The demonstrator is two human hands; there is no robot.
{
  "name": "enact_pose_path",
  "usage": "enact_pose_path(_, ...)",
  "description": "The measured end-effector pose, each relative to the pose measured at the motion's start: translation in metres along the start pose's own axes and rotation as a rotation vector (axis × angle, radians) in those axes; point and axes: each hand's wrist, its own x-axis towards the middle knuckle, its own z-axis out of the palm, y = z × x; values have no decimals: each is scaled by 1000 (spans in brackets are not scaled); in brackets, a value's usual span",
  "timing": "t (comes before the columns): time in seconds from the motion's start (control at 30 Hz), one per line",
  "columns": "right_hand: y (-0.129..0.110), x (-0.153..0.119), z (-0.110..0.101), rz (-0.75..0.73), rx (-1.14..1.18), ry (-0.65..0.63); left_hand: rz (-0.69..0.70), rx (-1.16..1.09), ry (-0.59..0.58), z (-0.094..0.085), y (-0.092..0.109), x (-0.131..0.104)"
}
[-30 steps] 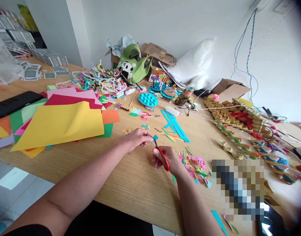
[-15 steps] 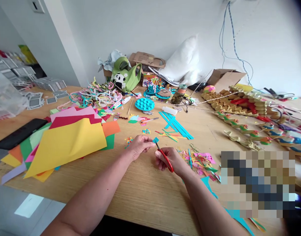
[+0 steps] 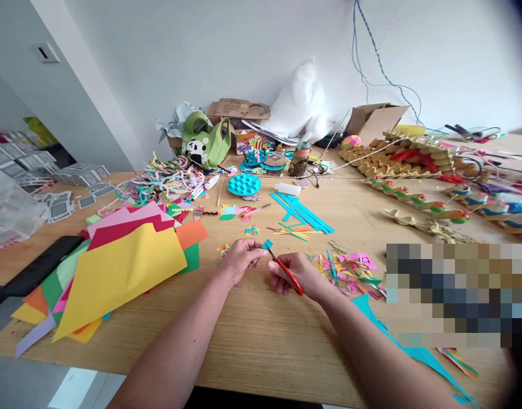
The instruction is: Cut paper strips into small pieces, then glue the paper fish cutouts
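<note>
At the left edge of the tabletop [image 3: 252,341], a translucent plastic bag [image 3: 9,210] stands beside loose cards [image 3: 58,207], with a flat black object [image 3: 43,264] nearer the front. A fan of coloured paper sheets [image 3: 128,278], yellow uppermost, spreads towards the front left corner. Behind it lies a tangle of fuzzy stems [image 3: 161,182], and near the back edge sits a green panda bag [image 3: 220,145]. Tiny coloured dots [image 3: 223,250] lie just beside the left hand [image 3: 243,258], whose thumb and fingers are pinched narrow on a small blue paper piece [image 3: 267,244]; that piece is held above the tabletop, roughly midway between its left and right edges. The right hand [image 3: 300,268] is curled around red-handled scissors [image 3: 288,275], their tips at the lower edge of the piece; whether paper lies between the blades is too small to tell. Beyond the hands, towards the back edge, are a bumpy blue disc [image 3: 243,184] and crossed blue strips [image 3: 303,213]. Paper scraps [image 3: 350,270] are heaped right of the right hand, and rows of wavy painted carton strips [image 3: 418,199] fill the back right corner
</note>
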Motion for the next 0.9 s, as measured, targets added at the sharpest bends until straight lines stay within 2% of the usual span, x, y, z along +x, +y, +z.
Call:
enact_pose_path(0.47, 6, 2, -2, -26, 29, -36, 8, -7, -12, 0, 2, -1)
enact_pose_path(0.9, 0, -1, -4, 2, 15, -31, 16, -59, -13, 1, 1, 1)
